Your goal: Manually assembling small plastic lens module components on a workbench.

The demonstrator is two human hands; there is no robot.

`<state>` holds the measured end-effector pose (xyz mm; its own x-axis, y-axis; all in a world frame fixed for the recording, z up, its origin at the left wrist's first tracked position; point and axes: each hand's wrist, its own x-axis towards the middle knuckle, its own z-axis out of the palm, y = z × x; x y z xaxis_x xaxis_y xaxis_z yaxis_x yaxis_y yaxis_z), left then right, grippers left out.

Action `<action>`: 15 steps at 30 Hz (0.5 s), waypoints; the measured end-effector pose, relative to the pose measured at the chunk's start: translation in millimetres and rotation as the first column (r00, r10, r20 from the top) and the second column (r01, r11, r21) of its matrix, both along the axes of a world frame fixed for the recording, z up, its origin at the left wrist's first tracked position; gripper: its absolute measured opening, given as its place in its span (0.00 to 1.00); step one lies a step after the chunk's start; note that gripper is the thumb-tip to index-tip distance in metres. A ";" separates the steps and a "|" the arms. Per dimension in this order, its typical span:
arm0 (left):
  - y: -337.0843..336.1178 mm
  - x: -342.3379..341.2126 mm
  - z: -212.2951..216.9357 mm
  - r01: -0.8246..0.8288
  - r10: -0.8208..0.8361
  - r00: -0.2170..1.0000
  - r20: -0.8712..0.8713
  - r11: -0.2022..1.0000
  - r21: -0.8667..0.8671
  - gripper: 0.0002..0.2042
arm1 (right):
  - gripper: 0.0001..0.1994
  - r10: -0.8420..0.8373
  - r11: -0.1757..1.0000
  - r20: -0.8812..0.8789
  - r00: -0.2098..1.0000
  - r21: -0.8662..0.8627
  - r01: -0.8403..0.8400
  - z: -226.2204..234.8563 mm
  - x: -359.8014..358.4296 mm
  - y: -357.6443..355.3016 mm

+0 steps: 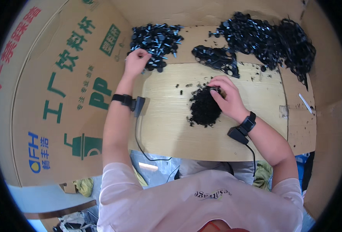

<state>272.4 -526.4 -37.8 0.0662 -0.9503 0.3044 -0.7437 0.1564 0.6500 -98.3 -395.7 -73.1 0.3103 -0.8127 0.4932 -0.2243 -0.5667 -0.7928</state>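
My left hand point(137, 62) reaches to the near left edge of a heap of black round-headed screws with silvery shanks point(157, 38). Its thumb and fingertips are pinched together against the heap, and whatever lies between them is too small to name. Over the upper right side of a mound of tiny black curled pieces point(205, 110) is my right hand point(229, 98). Its fingers curl toward the thumb, and what they grip, if anything, is hidden. Each wrist wears a black strap with a cabled black box.
Flat black perforated strips point(217, 58) lie beyond the mound. A larger tangle of black strips and parts point(256, 36) fills the back right. A white stick point(305, 103) lies at the right. Cardboard walls point(62, 85) enclose the pale board point(167, 135).
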 end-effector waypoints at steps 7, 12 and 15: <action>5.2 -29.0 4.7 -0.011 -0.001 0.997 -0.083 0.989 -0.147 0.07 | 0.09 -0.032 0.998 -0.029 0.999 0.055 0.034 -1.0 -2.6 -0.4; -0.9 -78.5 9.8 0.223 -0.261 0.951 -0.162 0.949 -0.221 0.07 | 0.06 -0.062 0.998 0.061 0.996 0.014 0.062 2.2 -5.4 -0.5; 4.2 -123.0 19.1 0.386 -0.395 0.913 -0.106 0.918 -0.094 0.10 | 0.05 -0.115 0.989 0.000 0.993 -0.095 0.114 1.8 -11.8 -13.1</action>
<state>149.4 -522.2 -18.7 -0.2655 -0.8847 0.3832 -0.5309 0.4659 0.7078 -110.1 -408.8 -71.3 0.2208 -0.7925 0.5685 -0.2958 -0.6098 -0.7353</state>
